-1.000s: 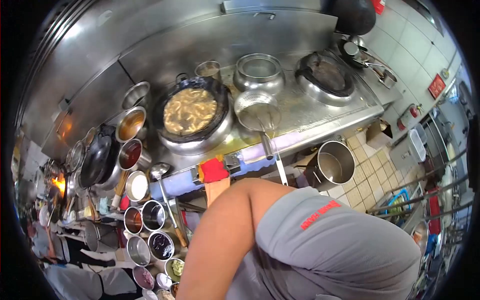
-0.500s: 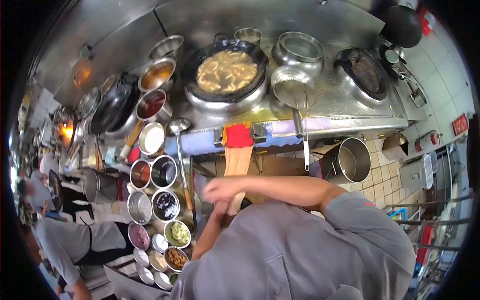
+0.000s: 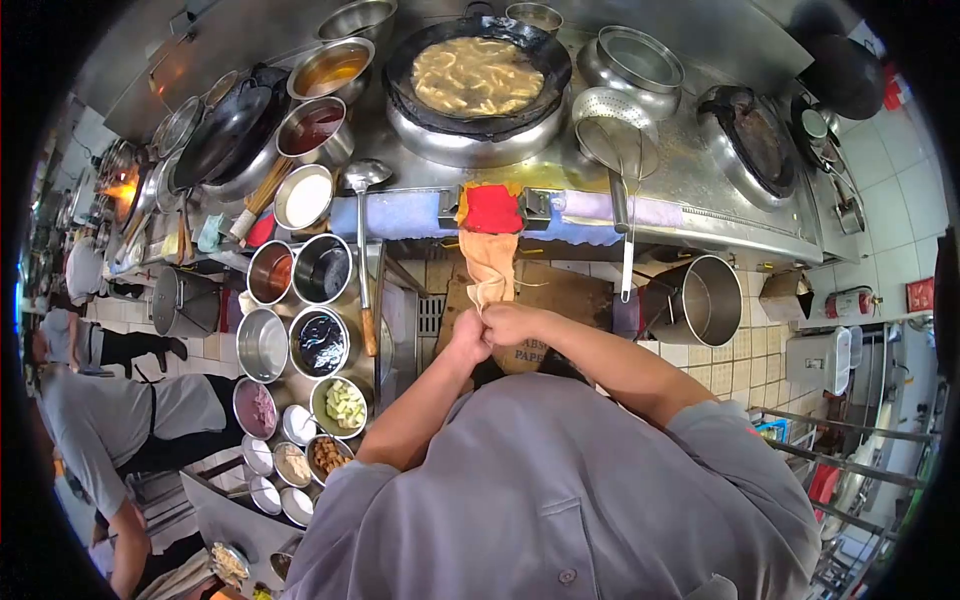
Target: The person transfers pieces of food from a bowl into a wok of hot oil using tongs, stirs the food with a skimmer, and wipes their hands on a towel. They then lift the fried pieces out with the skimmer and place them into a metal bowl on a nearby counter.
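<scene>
The cloth (image 3: 490, 262), peach-coloured, hangs from the front edge of the steel bench (image 3: 685, 170), just below a red cloth (image 3: 492, 208) on the edge. Your left hand (image 3: 470, 337) and right hand (image 3: 513, 322) meet at its lower end, in front of your chest. Your grip is closed on both sides, with the cloth bunched in it; single fingers are hard to make out. Behind the edge, straight ahead, a black wok (image 3: 558, 75) holds pale strips of food (image 3: 478, 76) in liquid. To its right a strainer (image 3: 600, 110) has its handle over the edge; a bucket (image 3: 665, 312) stands on the tiled floor (image 3: 762, 322). To your left are a ladle (image 3: 365, 265) and a cluster of pots (image 3: 262, 345). Farther left, a person (image 3: 150, 420) in grey bends forward.
</scene>
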`<state>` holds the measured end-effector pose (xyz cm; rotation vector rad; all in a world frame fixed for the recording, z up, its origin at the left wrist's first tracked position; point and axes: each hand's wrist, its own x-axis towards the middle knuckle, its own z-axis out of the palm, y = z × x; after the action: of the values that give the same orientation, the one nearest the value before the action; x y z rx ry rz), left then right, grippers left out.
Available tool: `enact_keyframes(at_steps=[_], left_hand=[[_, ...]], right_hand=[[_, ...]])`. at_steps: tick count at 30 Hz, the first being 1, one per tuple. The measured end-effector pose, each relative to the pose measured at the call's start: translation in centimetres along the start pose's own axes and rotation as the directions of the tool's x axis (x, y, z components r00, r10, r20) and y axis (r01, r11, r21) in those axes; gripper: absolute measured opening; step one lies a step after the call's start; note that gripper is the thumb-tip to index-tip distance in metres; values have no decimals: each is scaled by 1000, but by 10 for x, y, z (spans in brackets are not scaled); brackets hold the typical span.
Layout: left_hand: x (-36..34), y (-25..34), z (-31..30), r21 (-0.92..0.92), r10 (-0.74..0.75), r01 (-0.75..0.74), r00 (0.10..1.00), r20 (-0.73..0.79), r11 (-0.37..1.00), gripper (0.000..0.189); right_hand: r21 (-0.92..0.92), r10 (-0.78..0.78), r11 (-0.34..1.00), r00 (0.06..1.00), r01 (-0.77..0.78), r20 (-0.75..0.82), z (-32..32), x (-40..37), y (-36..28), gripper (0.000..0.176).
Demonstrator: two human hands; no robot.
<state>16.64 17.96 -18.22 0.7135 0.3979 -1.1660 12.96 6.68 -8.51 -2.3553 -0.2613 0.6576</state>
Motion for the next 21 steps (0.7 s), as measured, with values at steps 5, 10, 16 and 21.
enact_keyframes(at_steps=[5, 10, 16, 21], left_hand=[[-11, 15, 44, -7, 212, -219, 953, -218, 976, 25], [4, 29, 43, 25, 265, -268, 927, -267, 963, 26], [-38, 57, 84, 25, 210, -209, 977, -33, 978, 35], [-54, 56, 76, -83, -7, 36, 946, 325, 996, 50]], right_hand=[[-87, 54, 991, 916, -97, -397, 16, -4, -8, 15], [152, 27, 985, 793, 84, -609, 9, 11, 5, 14], [-187, -164, 982, 497, 4, -852, -23, 1, -14, 26], [537, 471, 833, 680, -134, -561, -53, 2, 0, 34]])
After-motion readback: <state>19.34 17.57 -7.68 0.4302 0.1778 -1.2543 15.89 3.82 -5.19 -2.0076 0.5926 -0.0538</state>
